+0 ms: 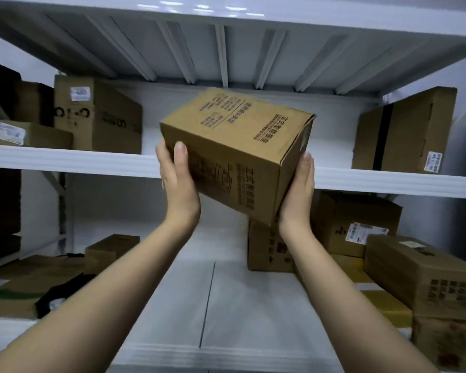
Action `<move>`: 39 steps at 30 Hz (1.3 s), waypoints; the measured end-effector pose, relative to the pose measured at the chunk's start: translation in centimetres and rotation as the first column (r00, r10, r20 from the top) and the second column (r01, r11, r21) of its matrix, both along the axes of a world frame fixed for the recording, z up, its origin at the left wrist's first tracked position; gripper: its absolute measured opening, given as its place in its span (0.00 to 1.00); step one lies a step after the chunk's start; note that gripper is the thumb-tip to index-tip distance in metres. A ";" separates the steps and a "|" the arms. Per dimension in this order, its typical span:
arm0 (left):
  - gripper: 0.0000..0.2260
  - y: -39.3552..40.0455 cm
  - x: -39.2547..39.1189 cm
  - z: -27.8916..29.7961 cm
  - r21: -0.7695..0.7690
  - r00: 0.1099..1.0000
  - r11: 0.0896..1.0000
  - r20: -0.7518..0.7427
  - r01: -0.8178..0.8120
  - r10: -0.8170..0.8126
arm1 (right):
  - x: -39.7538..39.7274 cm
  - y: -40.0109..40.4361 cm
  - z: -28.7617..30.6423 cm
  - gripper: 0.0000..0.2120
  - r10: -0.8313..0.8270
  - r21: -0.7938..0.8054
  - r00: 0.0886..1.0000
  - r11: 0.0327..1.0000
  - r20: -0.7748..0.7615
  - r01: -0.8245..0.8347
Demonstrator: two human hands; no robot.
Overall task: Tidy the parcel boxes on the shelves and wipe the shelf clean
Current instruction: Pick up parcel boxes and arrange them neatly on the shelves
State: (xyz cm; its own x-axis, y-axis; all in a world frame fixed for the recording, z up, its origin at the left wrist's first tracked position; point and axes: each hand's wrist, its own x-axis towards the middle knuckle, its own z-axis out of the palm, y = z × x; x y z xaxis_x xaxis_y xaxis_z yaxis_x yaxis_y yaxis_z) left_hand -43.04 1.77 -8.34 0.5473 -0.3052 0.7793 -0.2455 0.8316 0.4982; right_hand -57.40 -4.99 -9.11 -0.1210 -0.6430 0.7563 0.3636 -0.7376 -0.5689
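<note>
Cardboard parcel box (237,154) tilted, clasped between left hand (178,184), right hand (297,195)

Both forearms were bare right up to the bottom of the view, no sleeve showing on either. No watch, no band, no bracelet at the wrists. The left hand (179,181) was ungloved, its thumb broad, with a short, plain, rounded nail. The right hand (297,189) was ungloved too, fingers slim and set close together, no ring to be seen. Both arms looked smooth and unmarked along their whole length.
</note>
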 end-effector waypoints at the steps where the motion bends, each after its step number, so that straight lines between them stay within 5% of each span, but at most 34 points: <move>1: 0.07 0.0 1.4 1.2 0.047 1.000 0.999 -0.017 0.009 -0.008 | 0.6 0.1 1.1 0.14 -0.008 0.001 1.000 1.000 0.006 0.008; 5: 0.27 0.6 6.8 6.4 0.215 0.999 0.977 -0.036 -0.013 0.021 | 3.9 -0.3 4.7 0.12 -0.158 -0.046 0.987 0.986 0.001 0.158; 12: 0.19 1.3 13.9 10.4 0.597 0.987 0.802 0.106 0.035 -0.122 | 10.6 -1.3 10.2 0.17 -0.295 -0.106 0.955 0.951 -0.040 0.290; 16: 0.26 0.2 17.3 11.3 0.622 0.994 0.778 -0.003 0.088 -0.110 | 14.8 -1.4 11.8 0.19 -0.333 -0.102 0.931 0.942 -0.148 0.320; 20: 0.16 -0.7 19.1 11.7 0.707 0.982 0.705 0.087 0.060 -0.170 | 18.9 -1.9 11.8 0.18 -0.385 -0.179 0.851 0.922 -0.358 0.342; 26: 0.31 -3.0 23.1 12.0 0.771 0.964 0.629 0.231 -0.101 -0.128 | 23.8 -5.2 13.2 0.20 -0.329 -0.129 0.776 0.942 -0.538 0.310; 30: 0.27 -5.4 25.6 12.5 0.720 0.941 0.668 0.327 -0.188 -0.089 | 26.5 -7.8 14.3 0.19 -0.329 -0.179 0.677 0.942 -0.659 0.284; 34: 0.25 -8.1 28.3 13.5 0.770 0.923 0.564 0.384 -0.299 -0.036 | 28.6 -10.7 15.6 0.19 -0.301 -0.201 0.569 0.951 -0.765 0.233; 39: 0.22 -11.9 30.9 16.0 0.742 0.898 0.542 0.437 -0.395 0.055 | 30.8 -14.1 17.0 0.17 -0.201 -0.163 0.401 0.979 -0.894 0.126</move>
State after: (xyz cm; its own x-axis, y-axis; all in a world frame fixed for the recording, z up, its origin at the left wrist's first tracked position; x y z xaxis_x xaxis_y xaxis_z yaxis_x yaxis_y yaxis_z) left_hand -12.18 -10.15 7.63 0.4594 -0.7886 0.4088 -0.6460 0.0192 0.7631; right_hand -26.64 -19.13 7.91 0.5567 -0.6405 0.5290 -0.4633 -0.7679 -0.4423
